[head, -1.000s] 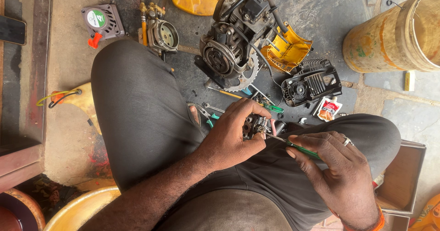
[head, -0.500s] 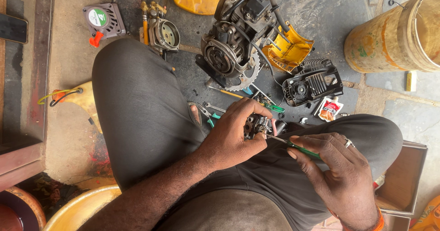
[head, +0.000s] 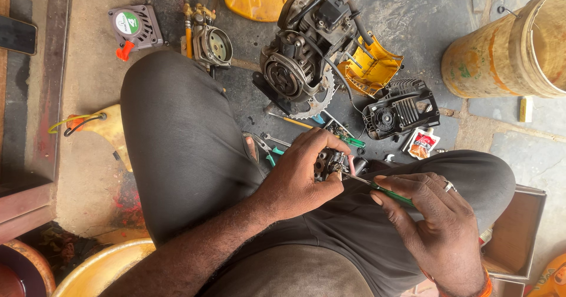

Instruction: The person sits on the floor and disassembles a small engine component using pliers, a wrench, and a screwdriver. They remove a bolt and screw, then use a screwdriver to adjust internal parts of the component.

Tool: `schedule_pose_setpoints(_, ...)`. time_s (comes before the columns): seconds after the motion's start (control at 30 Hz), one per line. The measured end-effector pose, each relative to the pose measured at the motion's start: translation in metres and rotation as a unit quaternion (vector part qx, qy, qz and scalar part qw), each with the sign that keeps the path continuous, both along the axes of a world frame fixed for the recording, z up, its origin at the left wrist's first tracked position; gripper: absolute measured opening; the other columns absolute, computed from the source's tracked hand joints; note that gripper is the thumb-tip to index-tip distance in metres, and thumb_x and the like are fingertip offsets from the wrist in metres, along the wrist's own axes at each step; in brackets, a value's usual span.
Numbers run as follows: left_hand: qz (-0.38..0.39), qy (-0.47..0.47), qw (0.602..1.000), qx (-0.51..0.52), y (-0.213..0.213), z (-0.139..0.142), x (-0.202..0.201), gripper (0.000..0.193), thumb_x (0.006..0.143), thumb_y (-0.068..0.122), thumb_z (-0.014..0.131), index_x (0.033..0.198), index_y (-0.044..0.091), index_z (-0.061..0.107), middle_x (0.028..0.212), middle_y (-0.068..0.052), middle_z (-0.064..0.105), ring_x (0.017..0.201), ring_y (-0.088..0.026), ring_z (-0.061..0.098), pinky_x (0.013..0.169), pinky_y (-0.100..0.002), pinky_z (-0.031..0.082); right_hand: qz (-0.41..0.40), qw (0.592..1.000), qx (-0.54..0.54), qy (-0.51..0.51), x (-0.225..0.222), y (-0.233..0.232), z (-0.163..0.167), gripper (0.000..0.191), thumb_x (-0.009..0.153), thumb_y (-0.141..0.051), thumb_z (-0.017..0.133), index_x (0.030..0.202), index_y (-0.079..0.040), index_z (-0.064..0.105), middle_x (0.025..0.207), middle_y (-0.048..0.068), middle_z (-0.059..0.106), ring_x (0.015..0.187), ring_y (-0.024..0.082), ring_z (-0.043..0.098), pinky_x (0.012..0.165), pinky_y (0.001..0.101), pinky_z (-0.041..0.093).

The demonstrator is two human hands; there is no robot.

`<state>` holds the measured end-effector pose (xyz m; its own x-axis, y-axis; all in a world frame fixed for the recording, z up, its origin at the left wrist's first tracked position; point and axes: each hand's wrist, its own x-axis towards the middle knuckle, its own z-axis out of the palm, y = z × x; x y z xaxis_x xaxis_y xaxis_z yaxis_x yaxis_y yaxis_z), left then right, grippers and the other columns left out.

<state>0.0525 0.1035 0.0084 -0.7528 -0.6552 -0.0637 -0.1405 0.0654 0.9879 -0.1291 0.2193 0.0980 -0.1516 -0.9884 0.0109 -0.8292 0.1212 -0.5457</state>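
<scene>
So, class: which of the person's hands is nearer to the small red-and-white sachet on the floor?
The right hand. It lies just below the sachet, holding the green screwdriver; the left hand is further off to the left.

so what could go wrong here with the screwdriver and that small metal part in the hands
The left hand grips the small metal part with fingers right beside the screwdriver tip, so a slip by the right hand could jab them. The part is held over the lap, unsupported, so a loosened piece might drop among the pliers and clutter on the dark floor.
</scene>
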Motion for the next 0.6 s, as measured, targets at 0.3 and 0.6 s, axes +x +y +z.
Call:
schedule_pose_setpoints(0.3, -0.002, -0.001, 1.0, -0.003, 0.0008, -0.0015, 0.0005, 0.039, 0.081, 0.007, 0.065, 0.119, 0.009, 0.059, 0.111, -0.006, 0.057, 0.109, -0.019, 0.057, 0.079, -0.031, 0.055, -0.004, 1.0, 0.008, -0.002, 0.0004, 0.0001, -0.0011, 0.028, 0.076, -0.012, 0.082, 0.102, -0.008, 0.073, 0.101, 0.003, 0.077, 0.091, 0.02, 0.072, 0.078, 0.0349, 0.055)
schedule_pose_setpoints(0.6, 0.004, 0.008, 1.0, -0.014, 0.0004, -0.0009, -0.0005, 0.038, 0.08, 0.006, 0.065, 0.118, 0.009, 0.06, 0.109, -0.006, 0.057, 0.106, -0.018, 0.058, 0.076, -0.03, 0.055, -0.009, 1.0, 0.009, 0.002, -0.0001, 0.0007, -0.0011, 0.028, 0.076, -0.013, 0.082, 0.102, -0.009, 0.073, 0.101, 0.003, 0.077, 0.091, 0.02, 0.072, 0.079, 0.0352, 0.055)
